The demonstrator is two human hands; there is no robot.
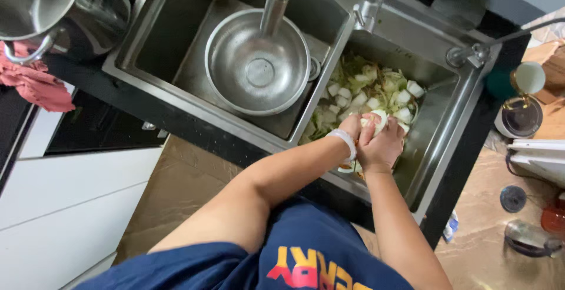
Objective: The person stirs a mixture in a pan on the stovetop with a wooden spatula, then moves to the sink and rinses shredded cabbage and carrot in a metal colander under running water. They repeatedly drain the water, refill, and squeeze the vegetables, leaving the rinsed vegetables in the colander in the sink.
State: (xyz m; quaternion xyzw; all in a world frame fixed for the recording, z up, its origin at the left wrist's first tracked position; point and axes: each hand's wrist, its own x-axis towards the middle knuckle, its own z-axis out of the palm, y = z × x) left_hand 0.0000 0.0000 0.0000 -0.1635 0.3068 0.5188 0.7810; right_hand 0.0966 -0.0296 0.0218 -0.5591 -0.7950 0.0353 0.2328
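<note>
Now | both hands (pixel 376 140) clasp white veg piece (pixel 378 120) | over sink (pixel 438 110) w/ cut veg (pixel 365 93)

A bowl (pixel 257 63) sits in the left sink basin (pixel 153 48); cut vegetables (pixel 371 93) fill the right basin (pixel 435 131).

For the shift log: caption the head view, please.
Both hands, left hand and right hand, grip a pale vegetable piece over the sink basin.

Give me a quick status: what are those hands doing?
Left hand and right hand together gripping a pale vegetable piece. Over the sink basin of cut vegetables. Nothing blocking.
</note>
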